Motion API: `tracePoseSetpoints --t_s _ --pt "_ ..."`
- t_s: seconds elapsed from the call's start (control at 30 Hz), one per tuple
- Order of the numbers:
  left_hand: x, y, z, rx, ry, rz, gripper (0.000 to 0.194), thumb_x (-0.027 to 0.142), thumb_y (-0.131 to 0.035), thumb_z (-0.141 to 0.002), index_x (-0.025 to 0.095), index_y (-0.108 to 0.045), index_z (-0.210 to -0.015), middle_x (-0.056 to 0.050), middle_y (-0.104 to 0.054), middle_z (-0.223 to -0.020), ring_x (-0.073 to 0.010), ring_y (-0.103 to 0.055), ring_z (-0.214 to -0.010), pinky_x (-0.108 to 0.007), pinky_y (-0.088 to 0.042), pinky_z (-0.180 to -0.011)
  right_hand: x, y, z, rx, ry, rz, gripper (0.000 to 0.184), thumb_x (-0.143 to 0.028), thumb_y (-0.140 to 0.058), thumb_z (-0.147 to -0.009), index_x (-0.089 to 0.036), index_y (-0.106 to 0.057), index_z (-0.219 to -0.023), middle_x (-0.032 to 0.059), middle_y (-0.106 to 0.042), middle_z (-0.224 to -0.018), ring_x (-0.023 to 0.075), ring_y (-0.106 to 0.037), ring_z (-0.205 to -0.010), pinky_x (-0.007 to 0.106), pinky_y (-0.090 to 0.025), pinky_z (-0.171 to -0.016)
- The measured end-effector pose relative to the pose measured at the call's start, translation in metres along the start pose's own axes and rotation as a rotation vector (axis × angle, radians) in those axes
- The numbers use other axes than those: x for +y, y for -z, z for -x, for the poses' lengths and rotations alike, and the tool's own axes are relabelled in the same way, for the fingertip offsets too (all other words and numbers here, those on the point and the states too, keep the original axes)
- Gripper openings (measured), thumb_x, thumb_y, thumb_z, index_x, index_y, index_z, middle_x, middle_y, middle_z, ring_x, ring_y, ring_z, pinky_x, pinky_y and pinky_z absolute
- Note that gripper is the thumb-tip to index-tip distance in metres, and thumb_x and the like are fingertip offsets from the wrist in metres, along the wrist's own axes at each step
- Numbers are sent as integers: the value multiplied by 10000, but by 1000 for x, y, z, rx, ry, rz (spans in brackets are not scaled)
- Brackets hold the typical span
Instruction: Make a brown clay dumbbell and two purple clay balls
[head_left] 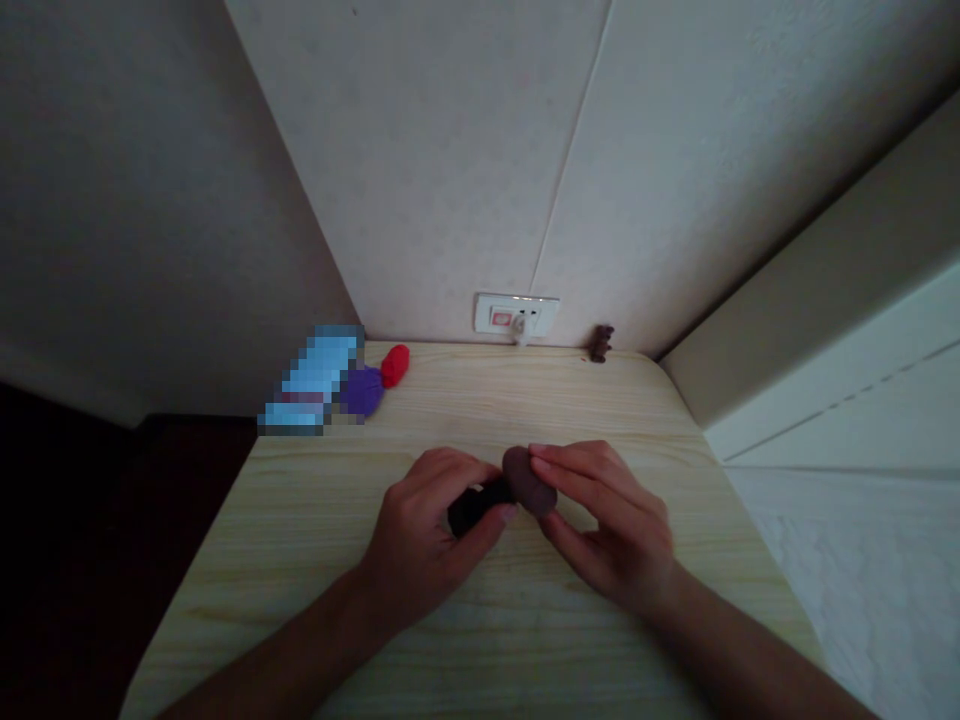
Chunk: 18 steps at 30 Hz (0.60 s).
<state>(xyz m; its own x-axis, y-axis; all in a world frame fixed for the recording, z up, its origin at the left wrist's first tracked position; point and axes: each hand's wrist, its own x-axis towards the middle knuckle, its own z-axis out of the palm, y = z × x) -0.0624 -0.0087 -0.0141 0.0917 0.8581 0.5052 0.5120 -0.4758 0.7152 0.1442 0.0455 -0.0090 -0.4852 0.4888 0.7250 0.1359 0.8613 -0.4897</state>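
Observation:
Above the middle of the table, my left hand (431, 520) pinches a black clay-like piece (469, 510) between thumb and fingers. Its inner end meets a smooth, rounded brown clay-like lump (529, 482); whether the two are stuck together I cannot tell. My right hand (615, 525) is closed on the right side of the brown lump, fingertips on top and thumb below. Part of the black piece is hidden by my left fingers.
On the wooden table (300, 600), a purple lump (364, 391), a red lump (395, 366) and a blurred-out light blue item (319, 375) lie at the back left. A small dark brown figure (601, 343) stands at the back right. A wall socket (517, 315) holds a plug.

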Motion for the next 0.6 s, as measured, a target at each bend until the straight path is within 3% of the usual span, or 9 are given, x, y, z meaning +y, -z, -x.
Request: tracePoseSetpoints --t_s 0.6 --pt "3 -2 -1 57 99 6 95 197 -737 -819 169 -714 -907 -38 -750 -833 -186 -684 -794 -336 -536 -765 4 -10 8 17 -107 -77 597 0 -698 -806 -216 -631 -1358 132 -694 -1263 268 -651 -1075 450 -555 -865"
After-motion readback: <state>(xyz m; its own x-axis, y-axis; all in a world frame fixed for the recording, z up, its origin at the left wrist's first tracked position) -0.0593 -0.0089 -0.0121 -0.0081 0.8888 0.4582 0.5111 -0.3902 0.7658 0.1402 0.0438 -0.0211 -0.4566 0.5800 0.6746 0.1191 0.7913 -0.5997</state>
